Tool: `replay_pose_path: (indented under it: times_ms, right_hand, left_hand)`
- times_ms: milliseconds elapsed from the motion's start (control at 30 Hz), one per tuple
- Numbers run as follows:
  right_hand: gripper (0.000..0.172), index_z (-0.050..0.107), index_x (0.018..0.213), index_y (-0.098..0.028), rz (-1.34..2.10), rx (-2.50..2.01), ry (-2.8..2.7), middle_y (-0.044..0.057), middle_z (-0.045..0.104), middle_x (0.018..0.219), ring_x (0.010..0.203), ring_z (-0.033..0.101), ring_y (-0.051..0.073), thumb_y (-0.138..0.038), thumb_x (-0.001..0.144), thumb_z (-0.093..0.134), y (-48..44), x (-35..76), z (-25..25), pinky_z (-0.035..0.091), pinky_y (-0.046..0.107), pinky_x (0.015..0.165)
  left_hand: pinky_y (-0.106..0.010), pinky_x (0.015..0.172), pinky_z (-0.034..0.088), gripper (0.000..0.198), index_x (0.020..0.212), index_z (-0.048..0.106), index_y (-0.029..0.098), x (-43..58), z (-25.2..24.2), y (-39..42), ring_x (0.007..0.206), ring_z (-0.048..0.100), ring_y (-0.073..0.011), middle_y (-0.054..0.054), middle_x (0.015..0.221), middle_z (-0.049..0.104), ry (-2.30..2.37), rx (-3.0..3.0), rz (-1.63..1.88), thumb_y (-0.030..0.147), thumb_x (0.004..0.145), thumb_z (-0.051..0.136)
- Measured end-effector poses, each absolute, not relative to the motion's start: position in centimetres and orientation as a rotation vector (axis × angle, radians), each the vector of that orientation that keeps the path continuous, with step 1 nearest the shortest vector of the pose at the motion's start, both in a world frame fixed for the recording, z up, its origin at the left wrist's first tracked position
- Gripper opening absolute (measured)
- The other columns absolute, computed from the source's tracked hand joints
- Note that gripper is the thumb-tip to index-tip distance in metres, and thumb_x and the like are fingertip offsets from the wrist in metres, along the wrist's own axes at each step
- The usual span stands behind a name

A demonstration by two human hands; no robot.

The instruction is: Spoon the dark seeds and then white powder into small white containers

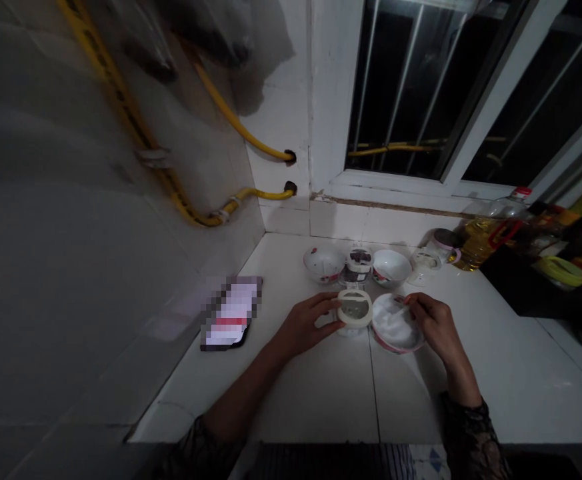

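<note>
On the white tiled counter, a small clear jar with a white-rimmed top (pixel 355 309) stands with my left hand (pixel 311 323) closed around its left side, thumb and fingers at the rim. Right beside it is a bowl (pixel 399 347) with a pinkish outside, holding white powder (pixel 391 320). My right hand (pixel 433 323) is over the bowl's right edge, its fingertips pinched on what looks like a small pale spoon (pixel 401 308) dipping toward the powder. The far end of the spoon is hard to make out.
Behind the jar stand a second jar with dark contents (pixel 359 263), two bowls (pixel 323 263) and a clear container (pixel 425 263). A phone (pixel 231 313) lies left by the wall. An oil bottle (pixel 475 240) and a dark box (pixel 513 283) stand at right. Yellow pipes (pixel 181 200) run along the wall.
</note>
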State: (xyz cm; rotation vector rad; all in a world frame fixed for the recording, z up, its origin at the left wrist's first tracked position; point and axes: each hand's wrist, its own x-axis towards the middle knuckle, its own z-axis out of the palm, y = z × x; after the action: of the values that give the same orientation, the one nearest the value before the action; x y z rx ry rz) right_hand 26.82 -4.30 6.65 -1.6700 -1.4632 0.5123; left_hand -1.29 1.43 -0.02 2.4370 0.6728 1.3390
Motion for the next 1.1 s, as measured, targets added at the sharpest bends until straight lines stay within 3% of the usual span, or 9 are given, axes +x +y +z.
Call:
replay_pose_path:
  times_ms: [400,967,1100]
  right_hand:
    - [0.032,0.065,0.065,-0.017,0.951,-1.597,-0.964,-0.005,0.048,0.042,0.037,0.029,0.007,-0.046,0.051,0.066,-3.5,27.4,6.9,0.013,0.025,0.041]
    - [0.035,0.066,0.065,-0.016,0.921,-1.456,-0.927,-0.004,0.049,0.044,0.035,0.032,0.006,-0.048,0.053,0.076,-3.2,28.0,6.9,0.017,0.022,0.036]
    - [0.04,0.066,0.073,-0.017,0.757,-1.36,-0.983,-0.003,0.053,0.05,0.038,0.035,0.008,-0.056,0.064,0.075,-3.4,25.7,7.1,0.022,0.022,0.036]
  left_hand:
    - [-0.029,0.07,0.064,0.027,0.114,0.064,0.019,-1.3,-0.2,1.6,0.085,0.073,-0.0156,-0.013,0.122,0.069,0.679,2.429,1.345,0.037,0.094,0.064]
    - [-0.029,0.07,0.065,0.025,0.112,0.063,0.018,-1.2,0.2,1.4,0.091,0.073,-0.0178,-0.014,0.121,0.069,0.646,2.444,1.366,0.037,0.095,0.062]
    - [-0.028,0.07,0.065,0.026,0.112,0.063,0.018,-1.1,0.1,1.4,0.094,0.073,-0.0186,-0.014,0.12,0.07,0.649,2.437,1.372,0.038,0.095,0.062]
